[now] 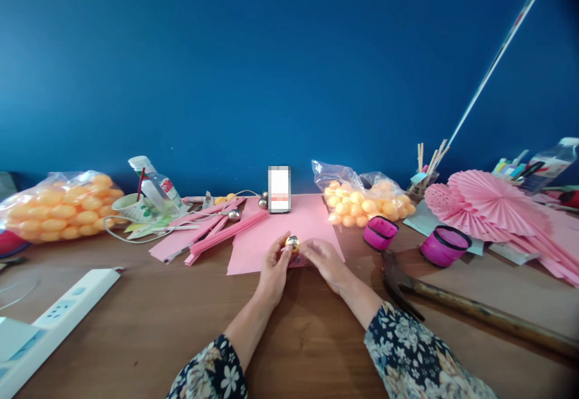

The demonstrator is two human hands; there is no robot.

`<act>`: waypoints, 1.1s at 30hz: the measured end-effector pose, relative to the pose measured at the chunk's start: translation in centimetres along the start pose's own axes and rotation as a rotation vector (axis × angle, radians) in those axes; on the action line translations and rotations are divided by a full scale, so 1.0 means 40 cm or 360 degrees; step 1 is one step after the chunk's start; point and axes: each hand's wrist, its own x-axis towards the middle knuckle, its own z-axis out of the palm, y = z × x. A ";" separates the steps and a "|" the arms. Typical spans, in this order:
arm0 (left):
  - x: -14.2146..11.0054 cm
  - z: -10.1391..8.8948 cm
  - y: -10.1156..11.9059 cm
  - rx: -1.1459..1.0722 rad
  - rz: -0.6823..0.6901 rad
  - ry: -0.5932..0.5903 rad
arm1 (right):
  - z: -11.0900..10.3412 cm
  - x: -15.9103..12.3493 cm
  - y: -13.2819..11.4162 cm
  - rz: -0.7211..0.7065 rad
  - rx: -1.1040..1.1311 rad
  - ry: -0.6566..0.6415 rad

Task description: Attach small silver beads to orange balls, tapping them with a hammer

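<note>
My left hand (274, 269) is closed around a small orange ball (293, 242) with a silvery piece on it, held over the near edge of a pink paper sheet (312, 218). My right hand (326, 262) rests beside it, its fingers curled toward the ball and touching it or the paper under it; what it grips is hidden. Both hands sit on the brown wooden table (298, 332).
Bags of orange balls lie at the left (58, 206) and back centre (366, 201). Folded pink strips (226, 233), a phone (279, 189), two magenta cups (380, 232) (445, 245), pink paper fans (493, 200), a hammer (452, 302) and a white power strip (58, 314) surround them.
</note>
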 end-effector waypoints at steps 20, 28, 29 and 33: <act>0.004 0.000 -0.005 -0.0031 -0.0028 0.0031 | 0.000 0.001 0.001 -0.0011 -0.0010 -0.0022; 0.002 0.001 0.000 -0.0009 0.0005 0.0100 | -0.006 0.006 0.013 0.0011 -0.0001 -0.0047; 0.002 0.001 0.001 0.0001 0.0011 0.0102 | -0.006 0.006 0.014 0.0013 0.0002 -0.0047; 0.002 0.000 0.000 0.0052 0.0033 0.0098 | -0.006 0.008 0.016 0.0023 -0.0012 -0.0041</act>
